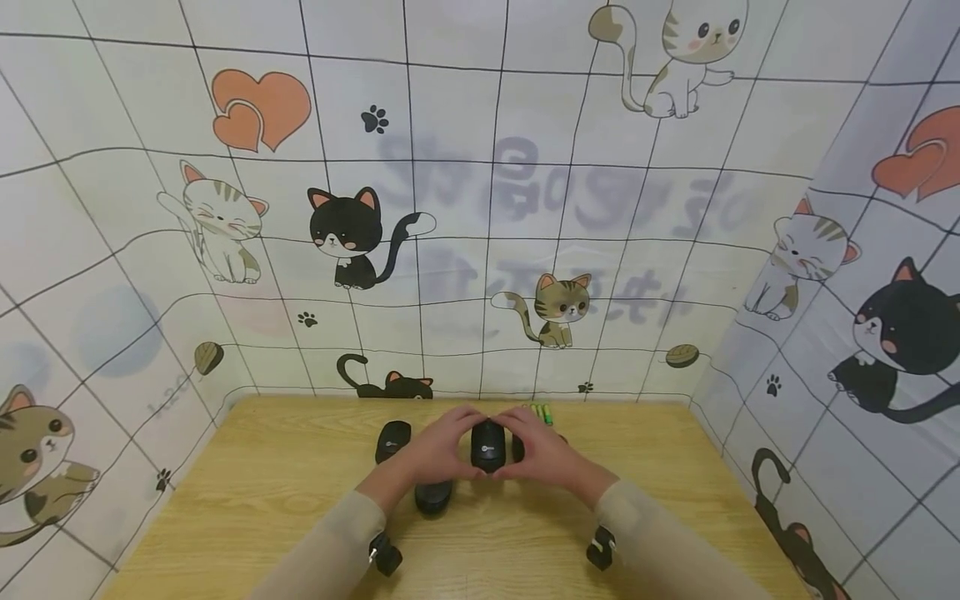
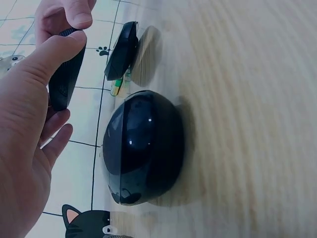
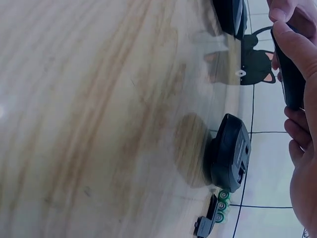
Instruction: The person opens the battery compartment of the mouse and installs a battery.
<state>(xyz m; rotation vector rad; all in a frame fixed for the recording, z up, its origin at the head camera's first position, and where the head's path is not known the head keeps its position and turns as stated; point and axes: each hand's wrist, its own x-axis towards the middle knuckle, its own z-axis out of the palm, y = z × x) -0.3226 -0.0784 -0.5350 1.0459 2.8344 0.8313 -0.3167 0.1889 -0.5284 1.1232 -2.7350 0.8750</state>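
A black mouse cover (image 1: 488, 448) with a small pale logo is held up over the wooden table by both hands. My left hand (image 1: 438, 450) pinches its left edge, thumb at the near end and fingers at the far end. On the opposite edge, my right hand (image 1: 543, 450) grips it the same way. Seen from the side, the cover (image 2: 68, 77) is a thin, slightly curved shell. Below the right hand stands a black mouse (image 3: 230, 153) with a recess showing in its top, partly hidden in the head view. A glossy black mouse (image 2: 143, 148) sits below the left hand.
Another black piece with a logo (image 1: 393, 440) lies left of the left hand. Several green batteries (image 3: 223, 206) lie behind the right hand, beside a small black part (image 3: 205, 221). A cat-patterned sheet (image 1: 465, 208) rises at the table's back edge.
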